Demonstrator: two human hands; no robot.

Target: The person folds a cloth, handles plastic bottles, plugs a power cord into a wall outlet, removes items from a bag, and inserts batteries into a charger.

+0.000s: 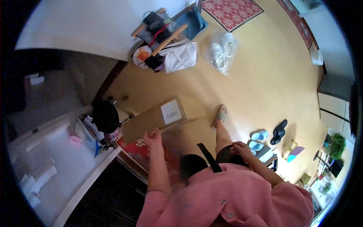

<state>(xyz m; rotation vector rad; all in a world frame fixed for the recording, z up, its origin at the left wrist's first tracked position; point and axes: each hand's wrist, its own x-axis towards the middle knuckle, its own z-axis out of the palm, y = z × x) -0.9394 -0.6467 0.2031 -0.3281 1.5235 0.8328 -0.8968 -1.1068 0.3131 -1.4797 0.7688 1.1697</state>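
Observation:
My left hand point(153, 138) is raised beside a brown cardboard box point(145, 119) with a white label point(171, 111). Its fingers are loosely curled, and I see nothing in them. Below it is a red printed surface point(140, 149), partly hidden by my forearm. My right hand point(241, 149) is by my dark shorts point(225, 154), fingers bent together. Whether it grips the cloth or something small, I cannot make out. A black strap point(209, 157) sticks out in front of my pink shirt point(234, 189).
A slippered foot point(222, 113) stands on the pale floor. Bagged white clogs point(223, 51) lie ahead, near a wooden-armed chair point(159, 34) holding bags. Blue slippers point(259, 135) and black slippers point(279, 132) are to the right. A black round object point(105, 116) is at left.

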